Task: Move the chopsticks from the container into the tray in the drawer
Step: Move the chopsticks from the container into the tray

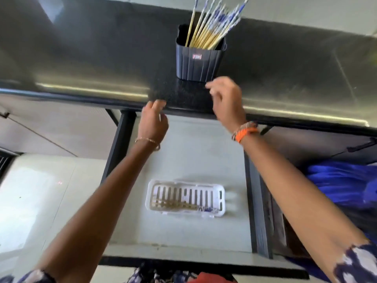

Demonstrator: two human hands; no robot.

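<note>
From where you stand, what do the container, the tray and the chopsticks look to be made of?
Container: dark moulded plastic, seemingly, matt, with ribbed walls and a small label. Tray: white plastic, slightly glossy, with a slotted floor. Chopsticks: pale yellow shafts, possibly bamboo or plastic, with blue-and-white patterned tops; the blur leaves it open.

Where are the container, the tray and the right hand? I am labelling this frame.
container point(199, 63): head view, ribbed front wall.
tray point(185, 198): head view, slotted floor.
right hand point(226, 99): head view, back of hand.
</note>
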